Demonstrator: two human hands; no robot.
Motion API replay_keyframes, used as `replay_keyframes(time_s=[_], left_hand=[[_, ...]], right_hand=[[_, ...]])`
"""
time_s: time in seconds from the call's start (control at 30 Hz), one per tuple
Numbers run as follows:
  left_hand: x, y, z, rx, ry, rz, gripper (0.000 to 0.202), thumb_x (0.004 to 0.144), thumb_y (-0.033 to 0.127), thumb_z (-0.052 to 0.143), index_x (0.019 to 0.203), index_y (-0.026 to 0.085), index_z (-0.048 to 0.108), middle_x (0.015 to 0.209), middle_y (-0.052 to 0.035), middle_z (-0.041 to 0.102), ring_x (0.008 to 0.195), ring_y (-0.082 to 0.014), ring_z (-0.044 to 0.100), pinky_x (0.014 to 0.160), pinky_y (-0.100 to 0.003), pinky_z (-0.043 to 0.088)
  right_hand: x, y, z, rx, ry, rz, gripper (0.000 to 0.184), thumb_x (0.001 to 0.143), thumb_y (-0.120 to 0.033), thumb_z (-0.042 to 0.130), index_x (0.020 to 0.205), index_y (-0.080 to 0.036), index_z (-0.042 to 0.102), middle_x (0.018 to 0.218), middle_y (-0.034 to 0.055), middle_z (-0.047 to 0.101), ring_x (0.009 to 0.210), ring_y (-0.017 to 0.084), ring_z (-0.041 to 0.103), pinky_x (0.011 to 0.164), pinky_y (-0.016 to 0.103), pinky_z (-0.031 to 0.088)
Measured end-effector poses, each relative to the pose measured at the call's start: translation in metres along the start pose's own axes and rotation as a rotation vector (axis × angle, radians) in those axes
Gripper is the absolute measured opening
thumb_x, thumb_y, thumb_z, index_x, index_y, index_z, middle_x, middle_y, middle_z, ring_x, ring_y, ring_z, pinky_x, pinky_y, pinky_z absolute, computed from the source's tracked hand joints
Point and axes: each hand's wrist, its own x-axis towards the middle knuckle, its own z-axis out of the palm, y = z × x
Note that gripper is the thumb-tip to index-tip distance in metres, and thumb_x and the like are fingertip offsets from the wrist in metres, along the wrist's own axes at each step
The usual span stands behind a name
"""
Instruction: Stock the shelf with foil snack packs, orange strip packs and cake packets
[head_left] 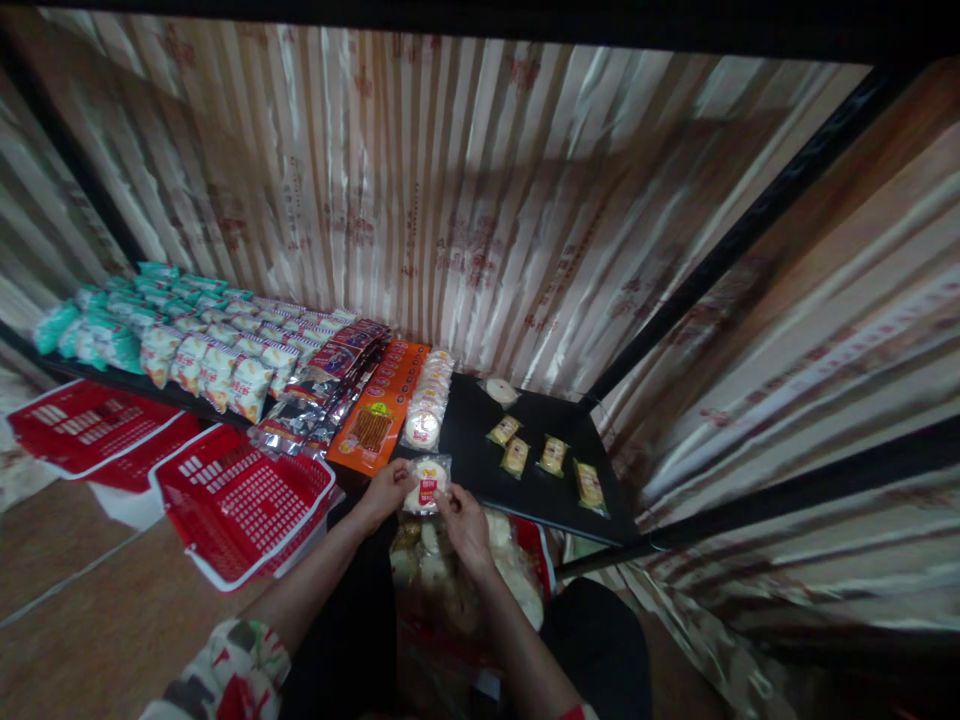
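Note:
Both my hands hold one small clear snack packet with a white round cake and a red label, just above the front edge of a black shelf. My left hand grips its left side, my right hand pinches its right side. Directly behind it stands a row of the same white packets. Below my hands a clear bag of more white cakes rests in a red basket.
The shelf carries rows of teal packets, white packets, foil packs, an orange pack and several small yellow packets. Two empty red baskets lie on the floor at left. Striped curtain behind.

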Motion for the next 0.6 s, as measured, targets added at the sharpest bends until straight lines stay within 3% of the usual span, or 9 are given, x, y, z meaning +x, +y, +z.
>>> replay_keyframes(time_s=[0.1,0.2,0.4,0.6], left_hand=[[0.007,0.006,0.0,0.056,0.029,0.035,0.024,0.065,0.029,0.064,0.082,0.016,0.054,0.075,0.0011,0.063,0.073,-0.0133,0.06,0.065,-0.023,0.046],[0.018,0.008,-0.001,0.088,0.069,0.077,0.022,0.066,0.023,0.061,0.086,0.016,0.055,0.077,-0.0002,0.063,0.073,-0.0132,0.059,0.065,-0.023,0.046],[0.037,0.012,-0.003,0.301,0.27,0.108,0.01,0.07,0.017,0.056,0.08,0.016,0.058,0.072,0.0007,0.061,0.068,-0.0121,0.057,0.064,-0.022,0.046],[0.044,0.023,-0.002,0.505,0.349,0.115,0.019,0.075,0.014,0.053,0.092,0.015,0.059,0.082,-0.003,0.064,0.075,-0.013,0.059,0.073,-0.024,0.046]], right_hand=[[0.01,-0.003,0.002,0.038,-0.008,-0.019,0.032,0.075,-0.044,0.05,0.088,-0.019,0.065,0.065,-0.0007,0.06,0.057,0.013,0.052,0.056,0.022,0.04],[0.021,-0.005,0.005,-0.038,0.015,-0.039,0.028,0.074,-0.043,0.05,0.081,-0.02,0.065,0.065,-0.0008,0.06,0.058,0.013,0.052,0.056,0.022,0.039],[0.04,-0.013,0.013,-0.141,0.04,-0.035,0.03,0.075,-0.044,0.048,0.075,-0.019,0.064,0.064,0.0005,0.059,0.058,0.014,0.052,0.057,0.023,0.037],[0.056,-0.017,0.019,-0.09,0.029,-0.017,0.027,0.075,-0.043,0.048,0.07,-0.02,0.06,0.063,0.0,0.06,0.057,0.013,0.053,0.056,0.022,0.037]])
